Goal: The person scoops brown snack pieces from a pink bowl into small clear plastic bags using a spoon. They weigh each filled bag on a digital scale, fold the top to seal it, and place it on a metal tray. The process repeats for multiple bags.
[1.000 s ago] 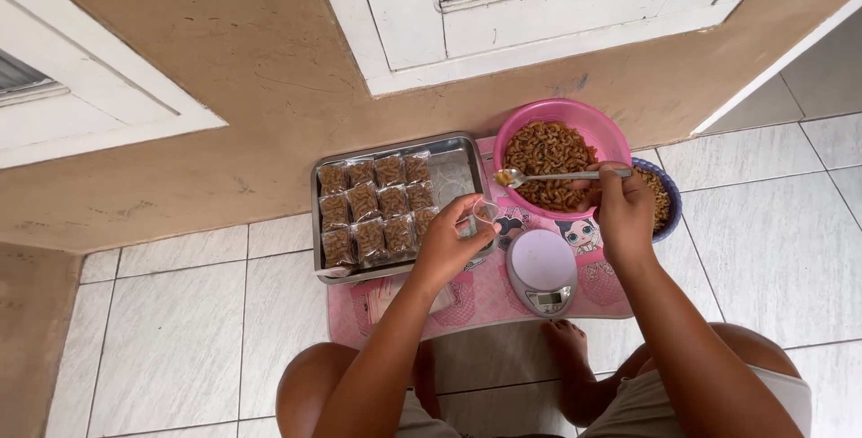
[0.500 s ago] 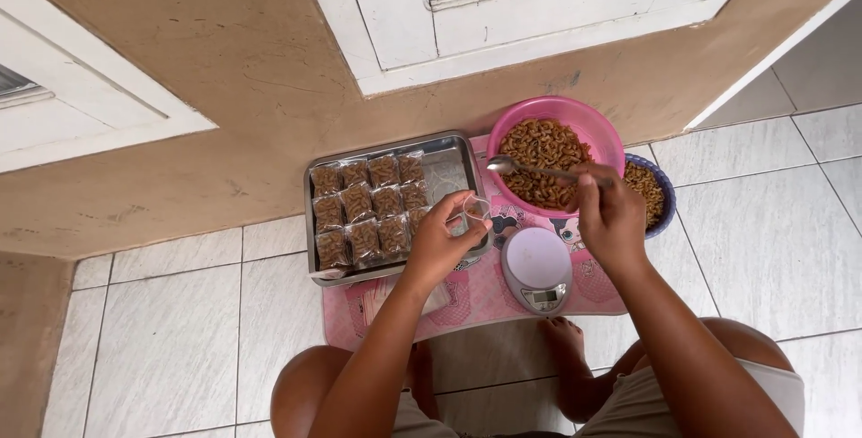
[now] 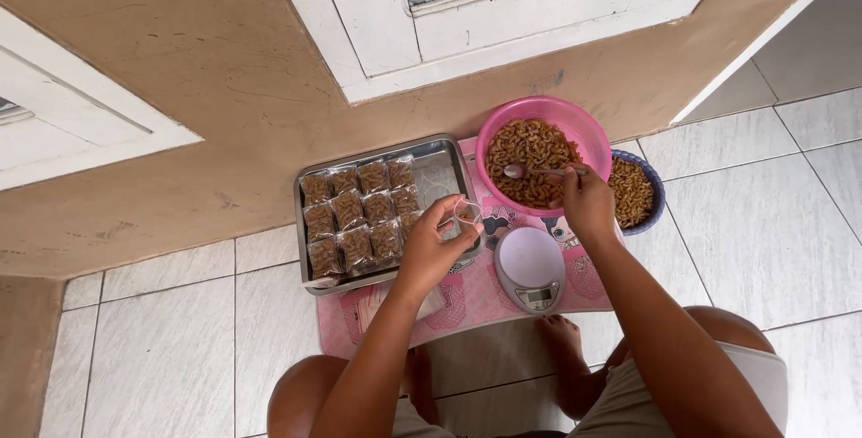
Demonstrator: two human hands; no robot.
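Note:
My left hand [image 3: 434,248] holds a small clear plastic bag [image 3: 466,215] open over the pink table, just right of the metal tray [image 3: 446,171]. My right hand [image 3: 588,201] grips a metal spoon [image 3: 525,171] whose bowl lies in the brown snack pieces inside the pink bowl [image 3: 584,129]. The tray holds several filled, sealed packets [image 3: 359,214] of the same snack in rows. A small round white kitchen scale [image 3: 532,267] sits between my two hands.
A blue bowl [image 3: 653,188] with more brown snack stands right of the pink bowl. The low pink table [image 3: 467,299] rests on a white tiled floor against a tan wall with white frames. My bare knees and feet are under the table's near edge.
My right hand brought the spoon further left into the pink bowl. My left hand raised the small bag a little. The view shifted slightly.

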